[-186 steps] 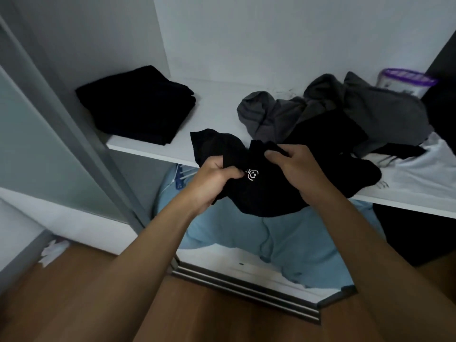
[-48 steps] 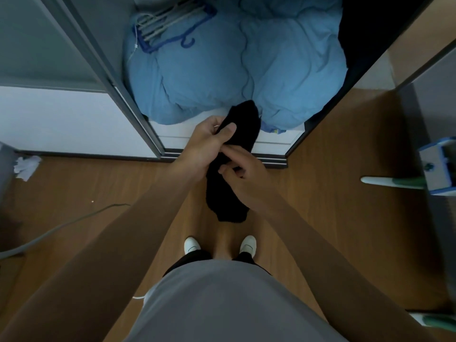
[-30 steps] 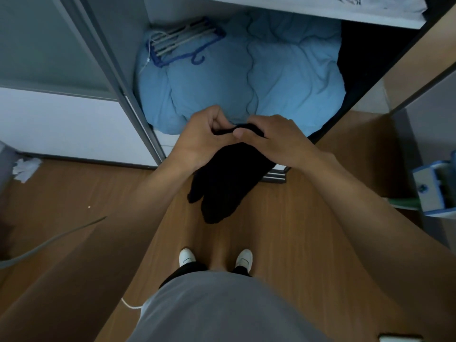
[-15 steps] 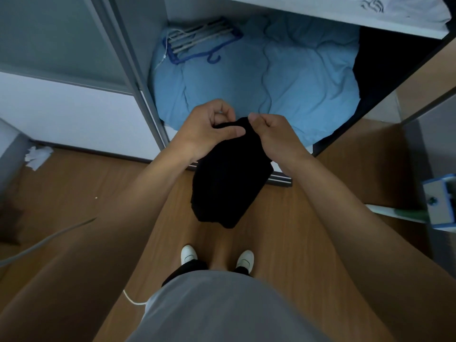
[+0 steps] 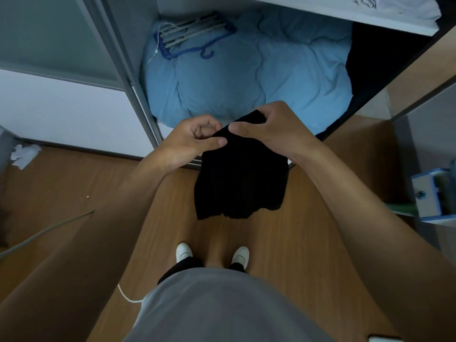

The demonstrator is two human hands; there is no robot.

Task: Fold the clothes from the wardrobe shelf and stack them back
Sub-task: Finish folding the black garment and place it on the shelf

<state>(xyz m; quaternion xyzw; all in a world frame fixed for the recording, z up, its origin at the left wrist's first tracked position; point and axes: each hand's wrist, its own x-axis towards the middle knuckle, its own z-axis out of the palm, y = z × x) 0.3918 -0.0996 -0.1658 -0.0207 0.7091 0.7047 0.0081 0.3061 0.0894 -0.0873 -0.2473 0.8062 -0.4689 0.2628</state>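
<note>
Both hands are up in front of the open wardrobe: the left hand [image 5: 191, 139] pinches the top edge of the folded black fabric garment [image 5: 240, 178] between thumb and curled fingers, and the right hand [image 5: 274, 130] has its grip closed over the same edge just beside it. The garment hangs free above the brown wooden floor [image 5: 283, 243], in front of the bundled light blue quilt [image 5: 259, 70] at the wardrobe's bottom.
</note>
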